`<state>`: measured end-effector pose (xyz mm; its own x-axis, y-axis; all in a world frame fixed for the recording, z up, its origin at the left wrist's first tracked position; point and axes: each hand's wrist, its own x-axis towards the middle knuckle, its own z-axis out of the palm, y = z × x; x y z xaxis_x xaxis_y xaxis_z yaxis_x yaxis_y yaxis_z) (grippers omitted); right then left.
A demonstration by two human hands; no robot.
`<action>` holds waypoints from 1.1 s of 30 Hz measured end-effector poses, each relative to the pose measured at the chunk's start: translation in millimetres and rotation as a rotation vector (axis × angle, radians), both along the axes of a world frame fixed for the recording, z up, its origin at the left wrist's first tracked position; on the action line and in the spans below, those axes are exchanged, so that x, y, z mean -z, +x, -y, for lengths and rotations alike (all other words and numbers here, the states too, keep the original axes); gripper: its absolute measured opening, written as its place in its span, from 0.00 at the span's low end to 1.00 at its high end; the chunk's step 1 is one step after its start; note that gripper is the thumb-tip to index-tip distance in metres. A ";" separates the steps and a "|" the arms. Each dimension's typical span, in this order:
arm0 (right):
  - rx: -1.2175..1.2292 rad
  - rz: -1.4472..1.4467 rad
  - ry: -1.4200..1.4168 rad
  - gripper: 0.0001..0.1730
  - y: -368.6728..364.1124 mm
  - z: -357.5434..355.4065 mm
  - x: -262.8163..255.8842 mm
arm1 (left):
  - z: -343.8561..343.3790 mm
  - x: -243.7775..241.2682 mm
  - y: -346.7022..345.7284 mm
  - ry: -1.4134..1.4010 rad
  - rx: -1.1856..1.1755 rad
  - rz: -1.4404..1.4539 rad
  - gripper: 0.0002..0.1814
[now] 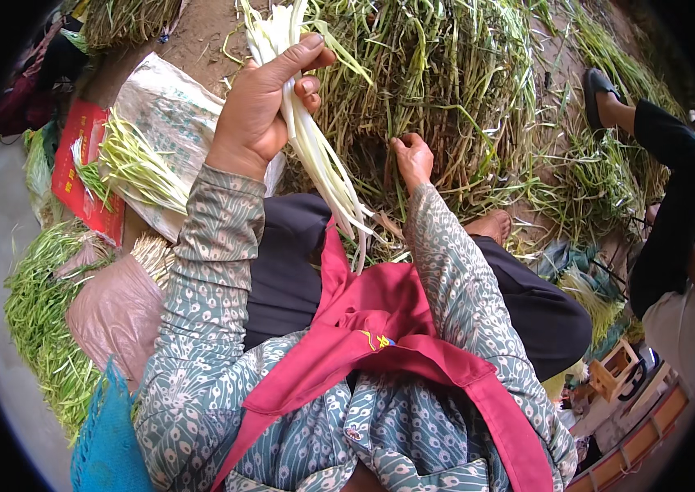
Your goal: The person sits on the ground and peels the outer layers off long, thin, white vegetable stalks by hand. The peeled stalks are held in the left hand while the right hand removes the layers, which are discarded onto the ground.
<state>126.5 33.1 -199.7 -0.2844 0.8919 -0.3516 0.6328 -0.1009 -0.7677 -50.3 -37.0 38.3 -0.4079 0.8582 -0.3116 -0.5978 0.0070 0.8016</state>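
Note:
My left hand [264,101] is raised over my lap, its fingers wrapped around a bundle of long white-and-yellow stalks [317,154]. The bundle slants down toward my apron [378,313], its thin lower ends hanging loose. My right hand [415,163] reaches low to the front edge of a big heap of green and brown stalks [446,80]. Its thumb and forefinger come together at the strands; whether they grip one is not plain. Left of my left arm, a pile of trimmed pale-yellow stalks [144,163] lies on a white woven sack [166,92].
Beside the sack is a red printed sheet [80,166]. Green leaves [46,320] and a pinkish plastic bag [120,313] lie at left. Another person's dark-clad leg [670,135] stretches in from the right. A small wooden stool [613,369] stands at lower right.

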 end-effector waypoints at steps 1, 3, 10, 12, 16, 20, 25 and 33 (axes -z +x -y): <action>-0.022 -0.001 -0.008 0.19 1.3 -2.0 -2.7 | -0.1 0.1 0.1 -0.007 -0.009 -0.011 0.09; 0.016 -0.005 0.116 0.16 4.5 -0.3 -1.6 | -1.2 0.6 0.2 -0.010 -0.015 -0.021 0.10; 0.204 -0.374 0.255 0.13 27.0 26.1 -86.3 | 2.1 3.8 4.0 0.038 0.004 0.012 0.11; 0.209 -0.600 0.189 0.13 30.1 24.4 -96.6 | 1.7 4.3 9.6 0.021 0.018 -0.028 0.12; 0.154 -0.473 -0.037 0.14 44.4 28.5 -111.7 | -3.1 9.3 19.9 -0.015 0.091 -0.036 0.12; 0.093 -0.758 -0.148 0.11 48.6 51.9 -151.3 | 1.7 19.0 32.4 -0.058 0.152 -0.030 0.11; 0.147 -0.705 -0.101 0.11 56.3 66.3 -145.7 | -0.7 40.7 54.5 -0.148 0.178 -0.056 0.12; 0.089 -0.728 -0.061 0.08 44.0 84.8 -163.7 | 2.4 57.1 67.5 -0.259 0.279 -0.002 0.08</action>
<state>170.5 -51.7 -36.0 -0.3924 0.9073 -0.1508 -0.0472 -0.1836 -0.9819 17.2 -39.4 -18.9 -0.1705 0.8294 -0.5320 -0.5431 0.3714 0.7530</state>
